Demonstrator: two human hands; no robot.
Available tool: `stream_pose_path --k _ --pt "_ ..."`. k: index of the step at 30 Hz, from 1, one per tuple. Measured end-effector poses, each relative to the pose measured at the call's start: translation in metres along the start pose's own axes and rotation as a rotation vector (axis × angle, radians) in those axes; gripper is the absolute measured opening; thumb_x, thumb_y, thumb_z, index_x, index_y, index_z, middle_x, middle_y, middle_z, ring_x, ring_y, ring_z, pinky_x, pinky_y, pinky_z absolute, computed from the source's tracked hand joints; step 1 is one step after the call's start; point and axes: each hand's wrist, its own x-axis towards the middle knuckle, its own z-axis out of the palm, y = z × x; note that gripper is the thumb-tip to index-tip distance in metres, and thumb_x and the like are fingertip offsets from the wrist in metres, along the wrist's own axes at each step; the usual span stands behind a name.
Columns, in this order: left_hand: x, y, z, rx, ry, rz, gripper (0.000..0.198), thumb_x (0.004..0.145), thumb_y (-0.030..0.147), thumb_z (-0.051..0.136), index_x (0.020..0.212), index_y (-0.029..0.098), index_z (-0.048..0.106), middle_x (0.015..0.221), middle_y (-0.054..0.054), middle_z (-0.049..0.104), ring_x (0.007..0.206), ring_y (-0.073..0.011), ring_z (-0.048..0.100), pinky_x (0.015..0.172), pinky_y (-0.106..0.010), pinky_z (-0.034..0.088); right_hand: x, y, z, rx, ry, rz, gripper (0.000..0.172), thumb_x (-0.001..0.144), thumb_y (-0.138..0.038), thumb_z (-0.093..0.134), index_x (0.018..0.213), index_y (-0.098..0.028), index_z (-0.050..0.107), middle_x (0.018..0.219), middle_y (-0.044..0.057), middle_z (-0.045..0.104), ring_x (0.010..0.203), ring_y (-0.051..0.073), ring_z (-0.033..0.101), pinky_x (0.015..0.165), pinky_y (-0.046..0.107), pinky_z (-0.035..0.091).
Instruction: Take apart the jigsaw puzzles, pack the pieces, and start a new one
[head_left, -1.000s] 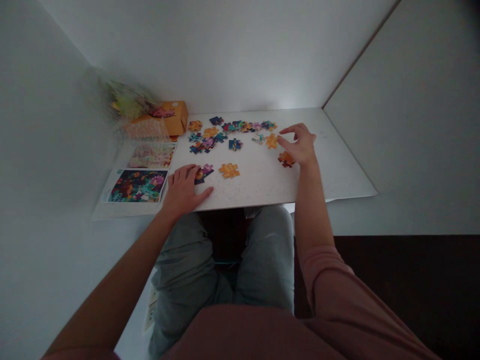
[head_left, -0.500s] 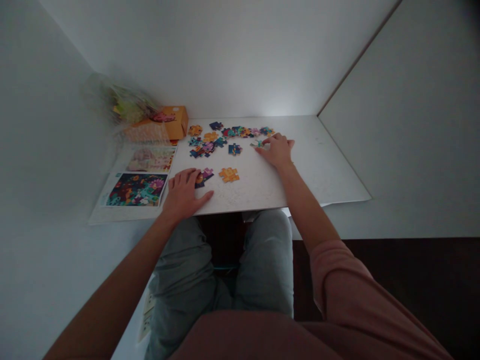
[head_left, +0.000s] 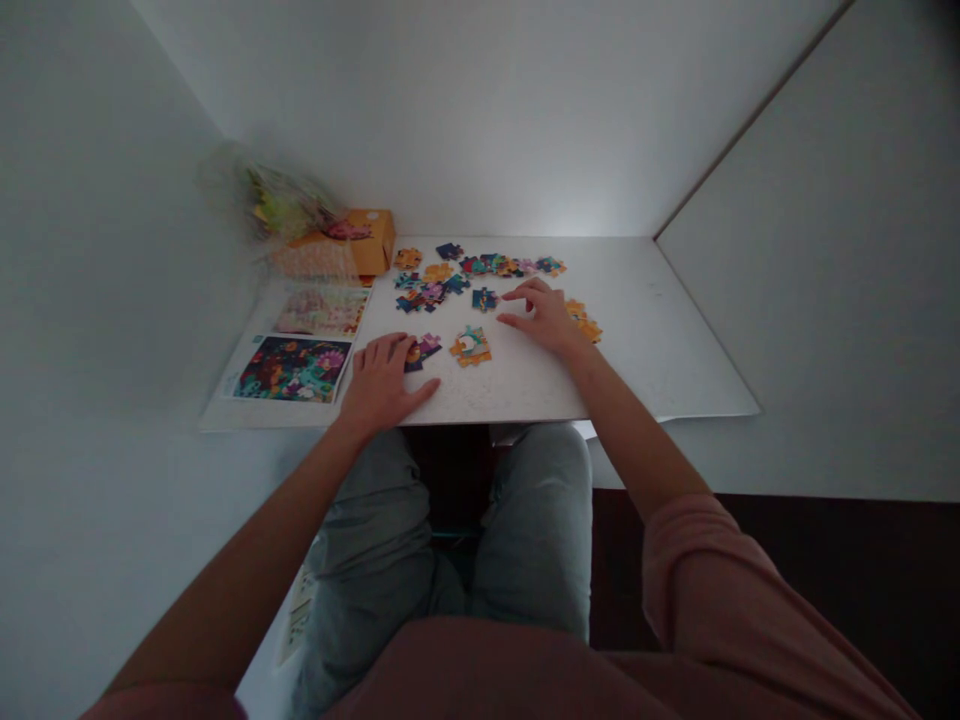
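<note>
My left hand [head_left: 385,382] lies on the white table with its fingers spread, the fingertips touching a dark and purple puzzle piece [head_left: 426,351]. To the right of it, a piece with a white and green patch [head_left: 471,344] rests near the front. My right hand [head_left: 541,315] is over the table with thumb and forefinger apart and nothing between them. A dark blue piece [head_left: 484,299] sits just left of those fingertips. Orange pieces [head_left: 583,321] show partly from behind the right hand. Several colourful pieces [head_left: 491,265] form a row farther back.
A printed picture sheet [head_left: 292,369] lies on the table's left part. Behind it are an orange box [head_left: 373,240] and a clear plastic bag [head_left: 277,205]. Walls border the back and sides of the white table [head_left: 660,350].
My right hand has let go of the whitish-green piece, now on the orange piece's spot, and come nearer the dark blue piece. Orange pieces now show beside it. The camera view has shifted slightly.
</note>
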Motion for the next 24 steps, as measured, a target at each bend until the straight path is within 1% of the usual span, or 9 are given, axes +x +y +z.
stream_pose_path --k 3,5,7,10,13,16,19,21,24 --pt "0.0 -0.002 0.002 -0.004 0.006 0.004 0.059 0.08 0.049 0.047 0.134 0.026 0.035 0.137 -0.007 0.037 0.127 -0.0333 0.031 0.105 -0.052 0.025 0.015 0.008 0.01 -0.033 0.05 0.041 0.053 0.076 -0.055 0.062 0.118 -0.024 0.057 0.122 0.01 0.049 0.1 0.029 0.052 0.093 0.049 0.032" --pt "0.0 -0.003 0.003 -0.001 0.009 0.006 0.059 0.081 0.051 0.046 0.133 0.026 0.036 0.137 -0.008 0.037 0.127 -0.0331 0.031 0.105 -0.052 0.025 0.025 0.011 0.017 -0.043 0.026 0.052 0.061 0.072 -0.058 0.064 0.12 -0.021 0.057 0.122 0.013 0.048 0.105 0.032 0.05 0.091 0.049 0.033" --pt "0.0 -0.003 0.003 0.005 0.011 0.006 0.059 0.081 0.053 0.044 0.133 0.025 0.036 0.137 -0.008 0.037 0.127 -0.0327 0.031 0.105 -0.051 0.025 0.033 0.011 0.023 -0.037 0.016 0.06 0.058 0.071 -0.058 0.065 0.116 -0.021 0.06 0.121 0.013 0.049 0.106 0.032 0.049 0.091 0.049 0.034" --pt "0.0 -0.004 0.004 0.011 0.009 0.006 0.059 0.081 0.054 0.043 0.133 0.026 0.036 0.137 -0.008 0.037 0.127 -0.0323 0.032 0.105 -0.051 0.025 0.035 0.006 0.027 -0.029 0.061 0.07 0.045 0.074 -0.055 0.064 0.104 -0.022 0.064 0.119 0.012 0.052 0.104 0.03 0.05 0.091 0.049 0.032" --pt "0.001 -0.005 0.004 0.019 0.011 0.011 0.06 0.081 0.054 0.043 0.133 0.026 0.036 0.137 -0.007 0.037 0.127 -0.032 0.032 0.106 -0.05 0.025 0.03 -0.001 0.022 -0.036 0.11 0.029 0.04 0.075 -0.051 0.065 0.103 -0.023 0.064 0.117 0.01 0.053 0.104 0.03 0.05 0.092 0.048 0.03" --pt "0.001 -0.004 0.005 0.026 0.016 0.01 0.06 0.081 0.054 0.043 0.133 0.026 0.035 0.137 -0.007 0.037 0.127 -0.0317 0.032 0.106 -0.05 0.026 0.024 -0.008 0.011 -0.037 0.152 -0.019 0.041 0.075 -0.051 0.065 0.106 -0.024 0.063 0.117 0.01 0.054 0.103 0.03 0.05 0.094 0.049 0.028" --pt "0.0 -0.003 0.004 0.032 0.013 0.011 0.059 0.081 0.053 0.044 0.133 0.027 0.035 0.137 -0.007 0.038 0.127 -0.0318 0.032 0.105 -0.051 0.026 0.021 -0.015 0.002 0.024 0.208 -0.042 0.044 0.076 -0.053 0.063 0.109 -0.024 0.062 0.118 0.01 0.053 0.095 0.027 0.052 0.094 0.048 0.029" --pt "0.0 -0.003 0.004 0.034 0.011 0.014 0.059 0.081 0.052 0.045 0.133 0.027 0.035 0.136 -0.007 0.038 0.127 -0.0318 0.032 0.105 -0.051 0.026 0.02 -0.019 -0.001 0.095 0.185 -0.079 0.045 0.075 -0.056 0.063 0.108 -0.025 0.063 0.116 0.008 0.053 0.09 0.025 0.053 0.091 0.046 0.033" --pt "0.0 -0.002 0.004 0.038 0.016 0.016 0.059 0.081 0.052 0.045 0.134 0.028 0.035 0.136 -0.007 0.038 0.127 -0.0313 0.033 0.106 -0.05 0.026 0.019 -0.02 0.003 0.165 0.06 -0.155 0.048 0.069 -0.056 0.069 0.108 -0.028 0.063 0.114 0.006 0.054 0.089 0.023 0.054 0.091 0.043 0.034"
